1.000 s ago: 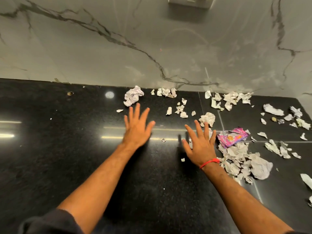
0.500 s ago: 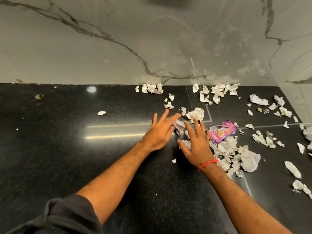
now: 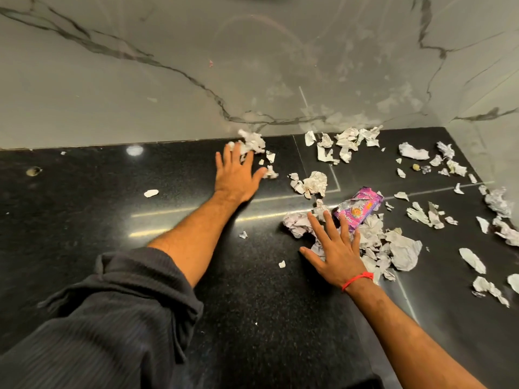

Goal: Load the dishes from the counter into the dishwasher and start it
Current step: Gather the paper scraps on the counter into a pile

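No dishes or dishwasher in view, so loading appears unstarted; black counter (image 3: 84, 220) carries only torn paper scraps (image 3: 348, 141) and a pink wrapper (image 3: 358, 207); left hand (image 3: 237, 175) flat, fingers spread, touching scraps by the wall; right hand (image 3: 335, 252) flat on the crumpled paper pile (image 3: 398, 248).

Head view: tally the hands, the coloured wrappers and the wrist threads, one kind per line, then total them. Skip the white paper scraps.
Hands: 2 (left hand, right hand, both flat and open)
Wrappers: 1 (pink wrapper)
Wrist threads: 1 (red wrist thread on the right wrist)
Total: 4
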A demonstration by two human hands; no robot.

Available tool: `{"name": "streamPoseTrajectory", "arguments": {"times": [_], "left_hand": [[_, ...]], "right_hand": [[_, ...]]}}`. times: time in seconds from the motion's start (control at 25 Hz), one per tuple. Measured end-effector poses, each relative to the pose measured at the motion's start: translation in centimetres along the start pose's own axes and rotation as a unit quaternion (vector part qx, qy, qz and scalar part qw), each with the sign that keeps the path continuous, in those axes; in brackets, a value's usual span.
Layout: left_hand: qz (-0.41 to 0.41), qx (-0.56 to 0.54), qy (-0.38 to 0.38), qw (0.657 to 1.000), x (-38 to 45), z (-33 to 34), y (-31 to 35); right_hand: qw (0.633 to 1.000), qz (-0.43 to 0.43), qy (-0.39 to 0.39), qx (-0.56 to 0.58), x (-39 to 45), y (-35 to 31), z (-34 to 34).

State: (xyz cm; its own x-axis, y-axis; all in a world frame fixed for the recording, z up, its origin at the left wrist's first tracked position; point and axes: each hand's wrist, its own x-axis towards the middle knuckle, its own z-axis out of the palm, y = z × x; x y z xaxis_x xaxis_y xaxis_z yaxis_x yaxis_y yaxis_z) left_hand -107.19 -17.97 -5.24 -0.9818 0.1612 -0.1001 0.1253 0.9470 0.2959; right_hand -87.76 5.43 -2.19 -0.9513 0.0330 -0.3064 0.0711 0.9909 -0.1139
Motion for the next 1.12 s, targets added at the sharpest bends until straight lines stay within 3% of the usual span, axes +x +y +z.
{"name": "streamPoseTrajectory", "arguments": {"times": [0.16,0.24,0.32,0.44,0.56,0.64,0.72,0.8,0.92,1.0,1.12], "left_hand": [[0.188,-0.036,-0.06,0.98,-5.2,1.3,5.2],[0.218,-0.098,-0.049,0.97,-7.5,1.3,4.9],[0.145,-0.146,0.029,0.978,-8.5,0.8,2.7],[-0.032,-0.074,0.164,0.983,-9.3,0.1,-3.3],[-0.196,-0.041,0.13,0.971,-10.1,-1.3,-9.0],[-0.247,-0.045,0.069,0.966,-10.6,-1.3,-9.7],[-0.21,-0.038,0.034,0.976,-11.2,-0.6,-7.1],[-0.079,-0.087,0.001,0.993,-12.7,0.5,-1.8],[0.133,-0.188,-0.067,0.971,-14.3,1.5,5.2],[0.142,-0.162,-0.066,0.974,-12.4,1.4,6.5],[0.076,-0.143,-0.068,0.985,-7.8,0.0,5.3]], "right_hand": [[0.999,0.023,0.01,0.038,-0.5,0.1,0.4],[0.999,0.034,0.01,0.039,-0.4,0.0,0.6],[0.998,0.038,0.013,0.041,-0.5,-0.1,0.8],[0.998,0.034,0.027,0.047,-0.6,-0.2,1.1],[0.998,0.033,0.035,0.05,-0.6,-0.1,1.4],[0.997,0.034,0.041,0.055,-0.7,-0.1,1.5],[0.997,0.034,0.048,0.057,-0.8,-0.2,1.6],[0.996,0.035,0.049,0.059,-0.9,-0.2,1.6],[0.996,0.037,0.037,0.067,-0.9,0.0,1.3],[0.996,0.041,0.027,0.068,-1.1,0.4,1.2],[0.998,0.045,0.014,0.047,-1.2,1.1,1.2]]}}
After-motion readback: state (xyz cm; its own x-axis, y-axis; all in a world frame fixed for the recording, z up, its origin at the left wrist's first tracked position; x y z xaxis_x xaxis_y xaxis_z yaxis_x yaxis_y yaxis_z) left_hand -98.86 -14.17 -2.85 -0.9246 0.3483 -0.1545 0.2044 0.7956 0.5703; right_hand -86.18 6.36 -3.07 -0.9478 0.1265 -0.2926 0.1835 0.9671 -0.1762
